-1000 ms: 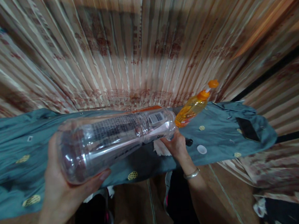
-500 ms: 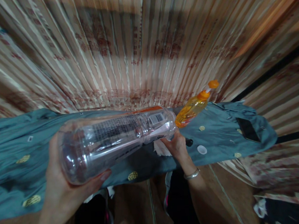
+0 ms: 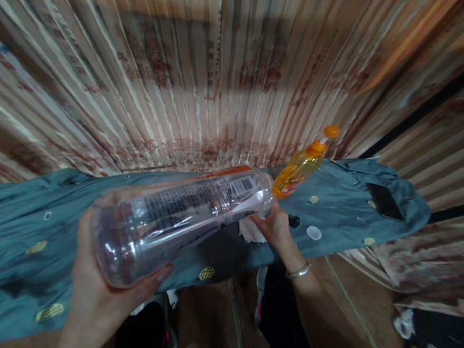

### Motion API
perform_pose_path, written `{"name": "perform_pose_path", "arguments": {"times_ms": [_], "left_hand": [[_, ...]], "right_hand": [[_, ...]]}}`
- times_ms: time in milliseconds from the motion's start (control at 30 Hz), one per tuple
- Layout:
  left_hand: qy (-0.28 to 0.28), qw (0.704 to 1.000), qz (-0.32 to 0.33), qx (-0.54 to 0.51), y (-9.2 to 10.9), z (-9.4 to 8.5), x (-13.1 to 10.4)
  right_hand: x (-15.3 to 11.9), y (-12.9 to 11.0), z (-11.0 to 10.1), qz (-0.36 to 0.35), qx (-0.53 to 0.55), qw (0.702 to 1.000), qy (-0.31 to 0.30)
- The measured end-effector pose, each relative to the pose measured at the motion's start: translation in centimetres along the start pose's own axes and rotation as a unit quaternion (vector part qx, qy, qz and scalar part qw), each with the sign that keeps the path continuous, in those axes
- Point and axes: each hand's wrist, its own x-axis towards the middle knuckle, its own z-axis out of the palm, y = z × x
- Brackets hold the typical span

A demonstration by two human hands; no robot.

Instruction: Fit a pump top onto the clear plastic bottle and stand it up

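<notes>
A large clear plastic bottle (image 3: pixel 171 220) with printed small text and a barcode lies sideways, tilted, in front of me. My left hand (image 3: pixel 101 289) is wrapped round its wide base end. At its narrow end my right hand (image 3: pixel 276 226), with a silver bracelet on the wrist, grips from below; some of its fingers are hidden behind the bottle. Just past that end stands a pump bottle (image 3: pixel 299 169) of orange liquid with an orange top. A white crumpled tissue (image 3: pixel 252 230) lies beneath the clear bottle, beside my right hand.
A teal cloth (image 3: pixel 339 225) with yellow spots covers the narrow table. On it lie a white round cap (image 3: pixel 314 233), a small black object (image 3: pixel 294 221) and a black phone (image 3: pixel 385 201). A patterned curtain (image 3: pixel 210 90) hangs right behind the table.
</notes>
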Motion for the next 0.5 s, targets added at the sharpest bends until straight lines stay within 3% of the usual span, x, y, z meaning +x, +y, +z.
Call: {"name": "perform_pose_path", "arguments": {"times_ms": [500], "left_hand": [[-0.002, 1.000, 0.007, 0.010, 0.19, 0.01, 0.07]], "right_hand": [[0.03, 0.01, -0.18, 0.007, 0.010, 1.000, -0.007]]}}
